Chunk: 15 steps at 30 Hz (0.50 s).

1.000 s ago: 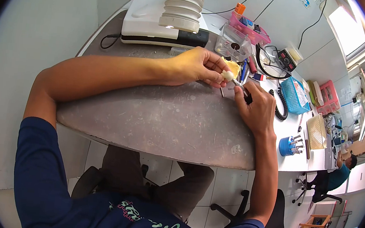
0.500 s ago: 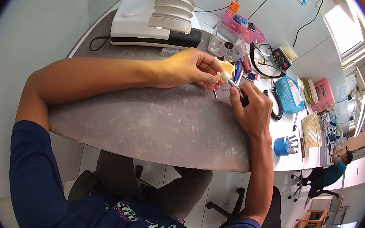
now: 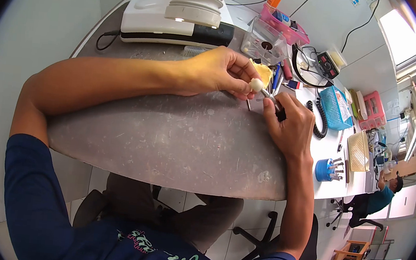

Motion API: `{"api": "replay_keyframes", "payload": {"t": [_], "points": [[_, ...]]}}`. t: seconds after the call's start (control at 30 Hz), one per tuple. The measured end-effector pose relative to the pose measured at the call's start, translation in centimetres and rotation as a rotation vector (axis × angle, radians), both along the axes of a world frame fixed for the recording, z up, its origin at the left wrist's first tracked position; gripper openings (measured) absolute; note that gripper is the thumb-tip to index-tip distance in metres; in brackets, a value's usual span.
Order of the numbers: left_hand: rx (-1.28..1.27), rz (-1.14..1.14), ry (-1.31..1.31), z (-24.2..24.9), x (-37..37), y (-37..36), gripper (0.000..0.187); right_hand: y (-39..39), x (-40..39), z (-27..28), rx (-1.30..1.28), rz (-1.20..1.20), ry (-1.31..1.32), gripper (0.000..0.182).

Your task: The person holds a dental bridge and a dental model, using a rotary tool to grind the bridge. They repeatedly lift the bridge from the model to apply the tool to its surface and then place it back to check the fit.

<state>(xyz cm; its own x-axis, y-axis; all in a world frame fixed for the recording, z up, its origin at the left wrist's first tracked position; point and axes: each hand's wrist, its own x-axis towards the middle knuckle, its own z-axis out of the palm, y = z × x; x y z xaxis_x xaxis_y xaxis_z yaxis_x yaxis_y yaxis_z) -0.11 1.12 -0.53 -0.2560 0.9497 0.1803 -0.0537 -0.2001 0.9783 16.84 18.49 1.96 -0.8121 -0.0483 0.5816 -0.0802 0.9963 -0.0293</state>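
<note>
My left hand [image 3: 223,74] is closed in a pinch on a small cream-coloured piece, mostly hidden by the fingers. A pale rounded end [image 3: 256,85] shows right at those fingertips. My right hand [image 3: 291,120] grips a rotary handpiece [image 3: 274,102], a slim metal tool with a dark body, its tip pointing at the pale rounded end. Just behind the fingers lies a yellowish plaster-like piece [image 3: 262,74]. A thin metal pin [image 3: 249,104] shows below my left fingers.
A white machine [image 3: 146,21] and a ribbed suction hose [image 3: 195,8] stand at the back of the grey desk [image 3: 167,136]. Clear box [image 3: 265,43], pink basket [image 3: 297,37], blue basket [image 3: 335,107] and blue bur holder [image 3: 324,170] sit rightward. Another person [image 3: 382,197] sits far right.
The view has shifted slightly. Both hands stay close together, and the cream piece is turned a little, with less of it showing beside the pale rounded end.
</note>
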Motion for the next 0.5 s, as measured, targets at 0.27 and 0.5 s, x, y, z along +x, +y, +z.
{"api": "replay_keyframes", "payload": {"t": [0.27,0.5], "points": [[-0.01,0.001,0.043,0.37,0.3,-0.27,0.028,0.07,0.08,-0.09,-0.012,-0.021,-0.027,0.028],[-0.024,0.032,0.063,0.4,0.55,-0.31,0.026,-0.04,0.4,0.06,-0.003,-0.011,0.0,0.028]]}}
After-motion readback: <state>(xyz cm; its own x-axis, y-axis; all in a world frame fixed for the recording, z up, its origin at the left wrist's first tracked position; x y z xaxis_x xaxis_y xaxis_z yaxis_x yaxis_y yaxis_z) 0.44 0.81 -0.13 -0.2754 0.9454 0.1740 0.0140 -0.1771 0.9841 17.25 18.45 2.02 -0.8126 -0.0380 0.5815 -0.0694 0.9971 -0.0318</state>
